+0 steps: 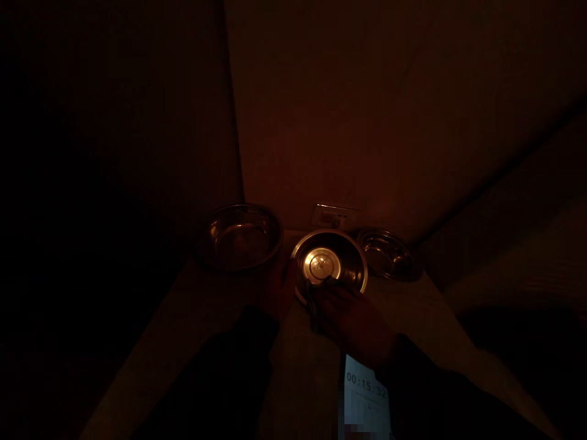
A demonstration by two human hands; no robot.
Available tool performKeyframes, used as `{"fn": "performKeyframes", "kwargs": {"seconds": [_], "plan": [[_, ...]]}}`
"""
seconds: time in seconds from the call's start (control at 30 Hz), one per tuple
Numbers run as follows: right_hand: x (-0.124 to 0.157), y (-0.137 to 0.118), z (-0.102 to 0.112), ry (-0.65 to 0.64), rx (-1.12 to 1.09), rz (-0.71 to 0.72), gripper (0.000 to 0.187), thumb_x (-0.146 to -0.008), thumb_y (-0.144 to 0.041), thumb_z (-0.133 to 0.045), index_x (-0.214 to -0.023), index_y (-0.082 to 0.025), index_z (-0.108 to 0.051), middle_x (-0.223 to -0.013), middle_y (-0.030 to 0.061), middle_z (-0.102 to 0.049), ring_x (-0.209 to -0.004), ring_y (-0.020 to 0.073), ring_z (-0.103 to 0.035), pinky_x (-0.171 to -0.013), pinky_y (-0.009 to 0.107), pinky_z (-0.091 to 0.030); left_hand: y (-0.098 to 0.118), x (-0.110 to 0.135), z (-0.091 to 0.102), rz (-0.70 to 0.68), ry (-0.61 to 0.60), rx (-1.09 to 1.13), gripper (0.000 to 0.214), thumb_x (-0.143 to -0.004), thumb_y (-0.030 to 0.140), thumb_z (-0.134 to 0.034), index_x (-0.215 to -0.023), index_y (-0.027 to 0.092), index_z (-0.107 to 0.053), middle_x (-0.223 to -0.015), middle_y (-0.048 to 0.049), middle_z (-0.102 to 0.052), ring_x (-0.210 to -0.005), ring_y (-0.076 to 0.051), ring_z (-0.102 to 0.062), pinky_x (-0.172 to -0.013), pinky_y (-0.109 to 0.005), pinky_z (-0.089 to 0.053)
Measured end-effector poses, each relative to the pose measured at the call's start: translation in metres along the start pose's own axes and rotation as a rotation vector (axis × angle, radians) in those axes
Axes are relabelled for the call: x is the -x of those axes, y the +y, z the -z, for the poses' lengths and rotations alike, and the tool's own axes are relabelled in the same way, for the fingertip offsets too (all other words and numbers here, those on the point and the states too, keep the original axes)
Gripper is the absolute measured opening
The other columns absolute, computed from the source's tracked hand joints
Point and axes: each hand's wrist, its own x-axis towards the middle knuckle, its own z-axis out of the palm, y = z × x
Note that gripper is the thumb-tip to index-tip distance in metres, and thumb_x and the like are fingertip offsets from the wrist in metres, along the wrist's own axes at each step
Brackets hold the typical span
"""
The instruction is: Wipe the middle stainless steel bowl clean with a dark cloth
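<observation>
In the dim light a shiny metal bowl stands tilted toward me at the middle of the table, its inside showing. My left hand is at the bowl's left side, its fingers closed on the rim; part of them is lost in the dark. My right hand reaches over the near rim into the bowl. Under its fingers a dark cloth is held against the inner wall, with a loose end hanging over the rim.
A wide metal basin sits at the back left of the table, and several shallow metal dishes appear stacked at the back right. A wall socket is behind the bowl. A lit phone showing a timer lies near my right forearm.
</observation>
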Motion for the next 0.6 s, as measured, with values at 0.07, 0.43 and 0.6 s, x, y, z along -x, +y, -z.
{"fn": "performKeyframes", "kwargs": {"seconds": [0.07,0.43,0.6], "plan": [[0.003,0.003,0.002,0.022,-0.027,0.027,0.037,-0.088,-0.019,-0.056,-0.124,-0.013,-0.056,-0.118,0.0118,-0.065,-0.104,0.026,-0.06,-0.091,0.044,-0.046,-0.001,0.0,0.0,-0.018,0.011,-0.018,0.032,-0.091,0.03,-0.04,-0.11,0.017,-0.062,-0.108,-0.0081,-0.07,-0.101,-0.021,-0.065,-0.092,-0.036,-0.049],[-0.01,-0.01,0.005,-0.002,-0.181,-0.045,0.035,-0.086,-0.019,-0.056,-0.121,-0.015,-0.059,-0.12,0.0087,-0.065,-0.107,0.0266,-0.058,-0.093,0.044,-0.046,0.001,-0.002,-0.001,0.04,0.01,0.045,0.032,-0.091,0.029,-0.038,-0.11,0.016,-0.06,-0.111,-0.0088,-0.069,-0.104,-0.02,-0.063,-0.094,-0.035,-0.047],[-0.029,-0.03,-0.003,0.059,-0.193,-0.169,0.037,-0.088,-0.018,-0.052,-0.124,-0.011,-0.057,-0.123,0.011,-0.063,-0.111,0.0258,-0.056,-0.099,0.04,-0.042,0.002,-0.002,-0.001,0.148,0.019,0.042,0.032,-0.089,0.031,-0.041,-0.105,0.014,-0.063,-0.103,-0.0096,-0.07,-0.098,-0.021,-0.064,-0.09,-0.035,-0.048]]}}
